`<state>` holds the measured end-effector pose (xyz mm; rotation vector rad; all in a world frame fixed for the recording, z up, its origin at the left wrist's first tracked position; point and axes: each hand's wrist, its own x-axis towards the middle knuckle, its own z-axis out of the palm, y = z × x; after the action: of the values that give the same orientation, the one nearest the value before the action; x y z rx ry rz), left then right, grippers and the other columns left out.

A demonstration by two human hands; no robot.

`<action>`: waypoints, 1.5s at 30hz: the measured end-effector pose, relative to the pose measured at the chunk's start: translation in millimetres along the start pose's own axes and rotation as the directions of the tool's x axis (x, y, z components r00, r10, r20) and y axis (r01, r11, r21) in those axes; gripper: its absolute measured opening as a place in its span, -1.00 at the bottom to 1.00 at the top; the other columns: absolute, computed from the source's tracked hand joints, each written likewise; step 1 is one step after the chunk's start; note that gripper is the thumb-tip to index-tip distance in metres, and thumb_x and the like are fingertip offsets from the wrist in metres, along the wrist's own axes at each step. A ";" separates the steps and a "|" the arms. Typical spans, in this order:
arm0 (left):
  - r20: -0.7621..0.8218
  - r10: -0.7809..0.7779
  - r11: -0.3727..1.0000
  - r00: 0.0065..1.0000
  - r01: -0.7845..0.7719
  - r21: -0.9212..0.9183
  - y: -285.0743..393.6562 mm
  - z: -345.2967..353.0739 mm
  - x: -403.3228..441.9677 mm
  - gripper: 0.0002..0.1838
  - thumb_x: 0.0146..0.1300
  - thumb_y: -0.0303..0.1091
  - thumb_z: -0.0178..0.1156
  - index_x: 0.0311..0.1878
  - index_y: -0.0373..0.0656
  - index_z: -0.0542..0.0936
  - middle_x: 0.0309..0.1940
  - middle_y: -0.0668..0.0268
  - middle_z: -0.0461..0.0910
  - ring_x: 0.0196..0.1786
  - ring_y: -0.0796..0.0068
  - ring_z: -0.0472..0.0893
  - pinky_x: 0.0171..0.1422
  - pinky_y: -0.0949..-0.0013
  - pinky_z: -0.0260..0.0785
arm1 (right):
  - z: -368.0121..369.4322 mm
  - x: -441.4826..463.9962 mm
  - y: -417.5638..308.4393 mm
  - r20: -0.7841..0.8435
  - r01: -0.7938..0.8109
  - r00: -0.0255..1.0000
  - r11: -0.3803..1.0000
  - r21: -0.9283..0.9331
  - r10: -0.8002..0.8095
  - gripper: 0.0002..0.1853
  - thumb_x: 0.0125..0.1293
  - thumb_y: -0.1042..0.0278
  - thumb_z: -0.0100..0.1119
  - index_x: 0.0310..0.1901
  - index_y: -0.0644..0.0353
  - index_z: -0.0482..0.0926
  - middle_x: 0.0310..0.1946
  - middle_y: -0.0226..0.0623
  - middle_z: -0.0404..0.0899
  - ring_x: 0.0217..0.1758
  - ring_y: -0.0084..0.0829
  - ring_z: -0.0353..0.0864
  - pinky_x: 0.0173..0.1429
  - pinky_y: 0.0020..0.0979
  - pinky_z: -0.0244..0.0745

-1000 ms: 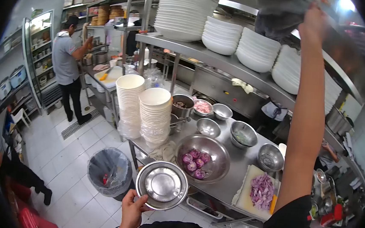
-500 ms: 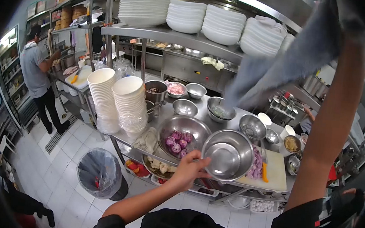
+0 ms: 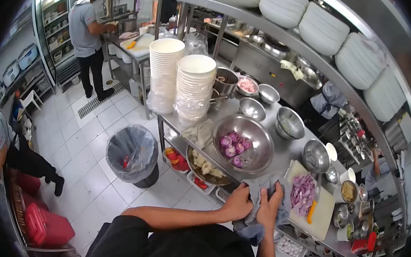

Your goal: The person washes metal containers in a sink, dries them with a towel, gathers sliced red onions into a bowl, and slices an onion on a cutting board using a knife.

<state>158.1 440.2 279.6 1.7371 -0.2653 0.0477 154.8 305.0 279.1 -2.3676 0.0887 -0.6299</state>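
In front of my body, a grey-blue cloth (image 3: 254, 227) is bunched between my two hands. My left hand (image 3: 238, 203) is closed at the cloth's left side, its fingertips hidden. My right hand (image 3: 269, 208) grips the cloth from the other side, thumb on top. Whether a bowl lies under the folds I cannot tell. Just beyond the hands stands a wide steel bowl (image 3: 266, 160) with several peeled red onions (image 3: 234, 144). To the right, sliced red onion (image 3: 302, 196) lies on a white cutting board (image 3: 324, 213), beside an orange-handled knife (image 3: 311, 212).
Stacks of white tubs (image 3: 194, 86) stand on the counter's left part, near a crumpled cloth (image 3: 199, 133). A lined bin (image 3: 132, 154) is on the floor. Overhead runs a shelf with white dishes (image 3: 323, 30). Co-workers (image 3: 85, 27) stand at left and across the counter.
My right arm has come down from high with the cloth, which both hands now hold. The steel bowl that my left hand held is out of sight. The view has turned left.
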 end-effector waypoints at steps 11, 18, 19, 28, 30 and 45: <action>0.230 0.242 0.945 0.943 -0.283 0.163 -13.2 17.4 4.9 -0.56 0.01 -0.52 0.14 0.04 -0.37 0.51 0.15 -0.23 0.48 0.05 -0.26 0.55 0.05 0.05 0.48 | 17.3 -40.4 131.4 0.828 0.377 0.552 0.915 -0.144 -0.097 -0.52 0.24 0.27 0.10 0.19 0.22 0.52 0.17 0.08 0.54 0.19 -0.04 0.58 0.29 -0.13 0.43; 0.326 0.055 0.983 0.944 -0.108 0.148 -9.0 20.1 27.5 -0.50 0.03 -0.50 0.16 0.14 -0.19 0.55 -0.24 -0.07 0.65 -0.18 -0.03 0.67 -0.08 0.14 0.49 | -13.1 4.4 62.3 0.423 0.152 0.898 0.988 -0.031 -0.125 -0.52 -0.02 0.62 0.18 0.02 0.49 0.38 -0.20 0.36 0.54 -0.13 0.32 0.55 -0.06 0.12 0.47; 0.326 0.026 0.987 0.945 -0.076 0.140 -9.6 16.3 28.0 -0.51 0.03 -0.50 0.16 0.13 -0.18 0.55 -0.31 -0.03 0.66 -0.22 0.04 0.69 -0.11 0.16 0.50 | -4.4 1.4 58.4 0.435 0.032 0.899 0.998 0.052 -0.052 -0.52 0.00 0.63 0.12 0.05 0.44 0.40 -0.15 0.30 0.57 -0.08 0.27 0.57 -0.03 0.08 0.47; 0.286 -0.130 0.907 0.949 -0.003 0.420 -30.3 13.1 48.2 -0.80 0.04 -0.42 0.19 -0.26 -0.29 0.61 -0.34 -0.07 0.63 -0.18 -0.12 0.63 -0.07 0.06 0.46 | -78.8 28.2 31.8 0.655 -0.256 0.751 0.951 0.173 0.083 -0.48 0.11 0.44 0.17 0.16 0.34 0.47 -0.03 0.18 0.59 0.11 0.02 0.59 0.18 -0.21 0.48; 0.382 -0.268 0.933 0.885 0.140 0.330 -4.1 12.0 66.8 -0.80 0.04 -0.41 0.20 -0.26 -0.29 0.61 -0.32 -0.08 0.64 -0.18 -0.12 0.63 -0.05 0.04 0.47 | -95.0 36.7 17.2 0.279 -0.071 0.960 0.965 0.254 -0.003 -0.42 0.09 0.45 0.20 0.23 0.26 0.44 0.08 0.15 0.53 0.15 0.04 0.55 0.21 -0.17 0.44; 0.190 0.464 0.807 0.865 -0.501 0.312 76.0 64.5 73.7 -0.83 0.12 -0.61 0.19 -0.26 -0.35 0.40 0.38 -0.25 0.26 -0.21 -0.09 0.65 -0.22 0.09 0.48 | -7.4 55.0 103.9 0.211 -0.381 0.730 0.131 0.915 0.650 -0.53 0.22 0.55 0.17 0.21 0.16 0.45 0.07 -0.21 0.55 0.02 -0.20 0.61 -0.02 -0.21 0.61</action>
<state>206.8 354.1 354.4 1.9893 -0.8214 0.4006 210.4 208.4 241.3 -0.9390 0.5203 -0.4021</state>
